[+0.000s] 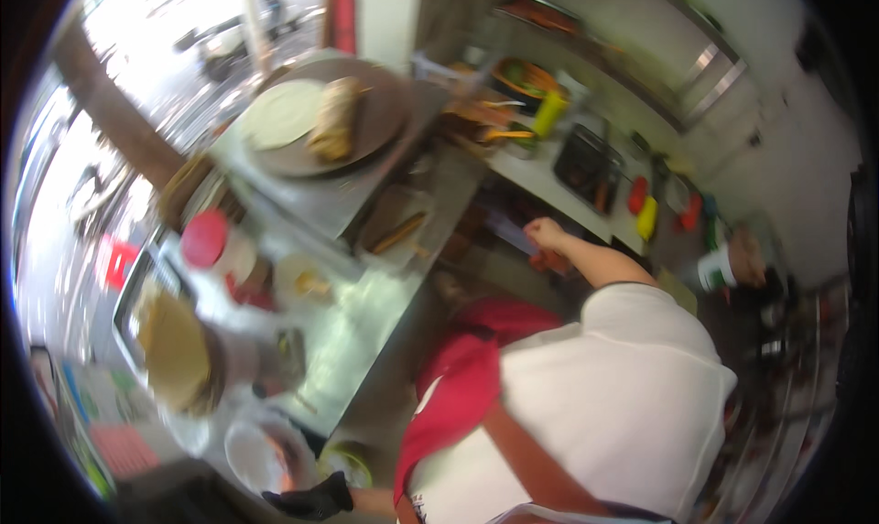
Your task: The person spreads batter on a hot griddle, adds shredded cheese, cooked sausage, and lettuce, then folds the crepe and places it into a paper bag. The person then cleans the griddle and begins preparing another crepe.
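My right hand (546, 234), bare, is held out at the upper centre with its fingers curled. A whitish sheet or bag (507, 227) and a reddish thing (548, 260) lie close by it; blur hides whether it grips either. At the bottom, my left hand (312, 498) wears a black glove beside a white tub (255, 455) with something pinkish in it; its fingers are not clear. On a round griddle (384, 115) at the upper left lie a pale flatbread (285, 114) and a browned, rolled one (335, 119).
A steel counter (364, 318) bears a stack of flat rounds (175, 352), a red-lidded container (204, 238) and a bowl (301, 280). To the right, a shelf holds a black tray (588, 167), yellow squeeze bottles (549, 114) and red ones (638, 194). A wooden post (117, 105) stands at the left.
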`<control>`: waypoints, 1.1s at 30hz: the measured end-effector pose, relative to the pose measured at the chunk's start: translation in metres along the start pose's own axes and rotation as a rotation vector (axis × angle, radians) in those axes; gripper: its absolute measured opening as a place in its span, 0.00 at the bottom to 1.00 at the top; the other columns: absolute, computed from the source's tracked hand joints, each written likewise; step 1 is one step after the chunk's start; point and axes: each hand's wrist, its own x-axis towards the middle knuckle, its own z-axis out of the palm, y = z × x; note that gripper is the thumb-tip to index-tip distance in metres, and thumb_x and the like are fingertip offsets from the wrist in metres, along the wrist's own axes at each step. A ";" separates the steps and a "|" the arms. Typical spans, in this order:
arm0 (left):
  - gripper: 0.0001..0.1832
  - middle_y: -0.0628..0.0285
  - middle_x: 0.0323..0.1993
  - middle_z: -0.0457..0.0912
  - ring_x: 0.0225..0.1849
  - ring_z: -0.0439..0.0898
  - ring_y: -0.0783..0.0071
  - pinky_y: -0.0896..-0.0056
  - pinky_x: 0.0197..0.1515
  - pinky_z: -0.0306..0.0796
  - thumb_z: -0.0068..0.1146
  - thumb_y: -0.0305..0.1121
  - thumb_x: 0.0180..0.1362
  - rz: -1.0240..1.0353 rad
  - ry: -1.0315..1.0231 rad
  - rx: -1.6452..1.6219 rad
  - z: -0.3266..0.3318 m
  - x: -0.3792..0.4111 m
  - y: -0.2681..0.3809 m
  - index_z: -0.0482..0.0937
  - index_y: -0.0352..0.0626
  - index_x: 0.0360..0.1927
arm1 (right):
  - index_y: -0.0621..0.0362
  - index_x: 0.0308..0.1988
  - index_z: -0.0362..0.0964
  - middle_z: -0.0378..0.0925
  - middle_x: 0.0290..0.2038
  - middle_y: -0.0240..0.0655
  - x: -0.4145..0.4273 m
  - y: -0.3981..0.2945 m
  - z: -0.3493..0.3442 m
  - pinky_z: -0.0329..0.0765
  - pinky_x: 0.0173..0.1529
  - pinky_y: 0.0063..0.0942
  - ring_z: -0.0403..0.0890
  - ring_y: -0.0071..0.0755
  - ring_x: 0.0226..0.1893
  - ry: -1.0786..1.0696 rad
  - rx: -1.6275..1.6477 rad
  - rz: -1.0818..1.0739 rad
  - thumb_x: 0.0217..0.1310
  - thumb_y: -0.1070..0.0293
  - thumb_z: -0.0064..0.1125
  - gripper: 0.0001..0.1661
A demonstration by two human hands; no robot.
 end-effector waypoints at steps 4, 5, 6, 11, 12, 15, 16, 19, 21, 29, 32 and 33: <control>0.19 0.56 0.37 0.77 0.40 0.74 0.65 0.64 0.44 0.69 0.43 0.41 0.58 0.198 -0.131 0.119 0.097 0.002 0.087 0.74 0.34 0.41 | 0.52 0.37 0.77 0.80 0.33 0.36 0.101 0.080 -0.071 0.74 0.40 0.31 0.80 0.37 0.34 0.571 -0.075 0.111 0.55 0.62 0.52 0.12; 0.19 0.55 0.38 0.77 0.40 0.74 0.65 0.64 0.44 0.69 0.43 0.40 0.58 0.250 -0.146 0.148 0.124 0.002 0.112 0.74 0.34 0.42 | 0.51 0.38 0.76 0.79 0.36 0.37 0.125 0.086 -0.087 0.74 0.42 0.32 0.79 0.40 0.37 0.635 -0.087 0.158 0.56 0.61 0.51 0.12; 0.19 0.55 0.38 0.77 0.41 0.74 0.65 0.64 0.45 0.69 0.43 0.40 0.58 0.310 -0.162 0.191 0.154 0.002 0.140 0.74 0.34 0.42 | 0.50 0.39 0.76 0.79 0.38 0.37 0.146 0.101 -0.103 0.73 0.45 0.34 0.78 0.43 0.40 0.696 -0.096 0.223 0.56 0.59 0.51 0.13; 0.20 0.55 0.40 0.77 0.43 0.74 0.65 0.65 0.46 0.68 0.44 0.40 0.58 0.597 -0.176 0.324 0.274 -0.019 0.277 0.73 0.34 0.45 | 0.52 0.43 0.73 0.77 0.43 0.40 0.209 0.119 -0.140 0.73 0.48 0.37 0.77 0.46 0.44 0.626 -0.066 0.509 0.56 0.57 0.50 0.17; 0.20 0.54 0.41 0.77 0.43 0.74 0.65 0.65 0.47 0.68 0.45 0.40 0.58 0.652 -0.169 0.338 0.289 -0.024 0.305 0.73 0.34 0.45 | 0.53 0.44 0.73 0.76 0.44 0.40 0.224 0.125 -0.139 0.73 0.48 0.37 0.76 0.46 0.44 0.594 -0.066 0.511 0.56 0.56 0.50 0.18; 0.21 0.54 0.42 0.77 0.44 0.74 0.64 0.65 0.48 0.68 0.45 0.40 0.57 0.767 -0.124 0.351 0.322 -0.041 0.379 0.73 0.33 0.47 | 0.58 0.52 0.64 0.74 0.47 0.44 0.265 0.104 -0.150 0.73 0.50 0.39 0.76 0.45 0.47 0.391 -0.254 0.492 0.55 0.50 0.52 0.31; 0.21 0.54 0.42 0.77 0.45 0.74 0.64 0.65 0.48 0.68 0.46 0.40 0.57 0.796 -0.119 0.354 0.331 -0.046 0.404 0.73 0.33 0.47 | 0.62 0.53 0.61 0.74 0.47 0.46 0.287 0.109 -0.150 0.72 0.50 0.39 0.76 0.46 0.47 0.319 -0.337 0.490 0.54 0.50 0.52 0.33; 0.21 0.54 0.43 0.77 0.46 0.74 0.64 0.66 0.49 0.68 0.46 0.40 0.57 0.848 -0.186 0.354 0.364 -0.055 0.468 0.72 0.33 0.49 | 0.74 0.56 0.55 0.74 0.47 0.51 0.316 0.155 -0.142 0.71 0.53 0.40 0.75 0.47 0.48 0.213 -0.317 0.568 0.52 0.50 0.52 0.42; 0.22 0.53 0.44 0.77 0.47 0.74 0.64 0.66 0.50 0.68 0.47 0.39 0.57 0.850 -0.229 0.438 0.394 -0.044 0.472 0.72 0.33 0.50 | 0.61 0.37 0.77 0.76 0.45 0.45 0.310 0.164 -0.161 0.71 0.47 0.41 0.79 0.43 0.41 0.153 0.034 0.582 0.48 0.49 0.58 0.26; 0.50 0.41 0.55 0.67 0.55 0.69 0.48 0.57 0.57 0.62 0.62 0.56 0.42 0.553 -0.227 1.033 0.418 0.037 0.398 0.55 0.38 0.63 | 0.64 0.48 0.66 0.71 0.32 0.33 0.148 -0.019 -0.167 0.70 0.25 0.16 0.70 0.22 0.23 0.726 0.721 0.146 0.59 0.64 0.55 0.20; 0.48 0.44 0.51 0.70 0.52 0.70 0.51 0.57 0.54 0.64 0.63 0.52 0.39 0.702 -0.147 1.073 0.432 0.039 0.379 0.58 0.38 0.61 | 0.64 0.47 0.66 0.71 0.30 0.30 0.144 -0.067 -0.166 0.66 0.24 0.17 0.67 0.19 0.23 0.431 0.661 -0.272 0.60 0.67 0.53 0.17; 0.47 0.45 0.50 0.71 0.52 0.71 0.51 0.57 0.54 0.64 0.63 0.51 0.38 0.714 -0.136 1.051 0.433 0.040 0.374 0.58 0.38 0.61 | 0.64 0.47 0.67 0.72 0.32 0.30 0.153 -0.091 -0.168 0.67 0.26 0.17 0.67 0.18 0.25 0.331 0.695 -0.381 0.60 0.68 0.53 0.16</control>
